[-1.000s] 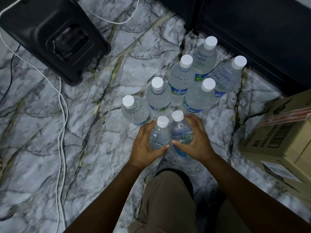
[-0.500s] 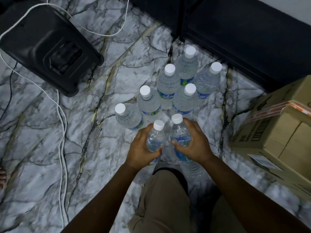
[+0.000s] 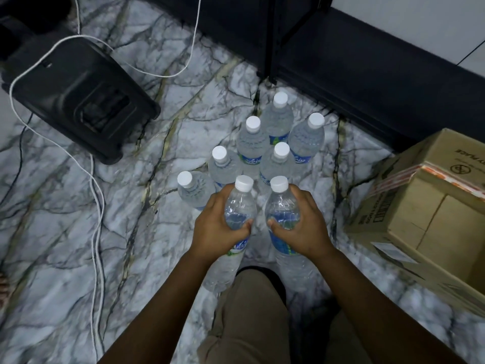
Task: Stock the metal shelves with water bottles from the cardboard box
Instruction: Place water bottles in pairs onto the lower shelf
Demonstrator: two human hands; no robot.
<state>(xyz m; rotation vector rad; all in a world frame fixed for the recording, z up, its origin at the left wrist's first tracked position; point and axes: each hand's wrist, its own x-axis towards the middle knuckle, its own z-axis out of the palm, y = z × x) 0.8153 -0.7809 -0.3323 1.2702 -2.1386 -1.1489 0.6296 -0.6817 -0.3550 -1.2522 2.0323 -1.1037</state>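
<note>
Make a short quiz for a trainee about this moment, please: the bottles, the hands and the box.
1. How many water bottles stand on the floor with no hand on them?
2. True or false: the left hand holds nothing.
3. On which side of the person is the cardboard box: A) left, B) right, C) behind the black case?

Key
1. Six; the nearest is the bottle beside the left hand, the farthest stands by the dark shelf base.
2. False: it grips a bottle, and the right hand grips another.
3. B.
</note>
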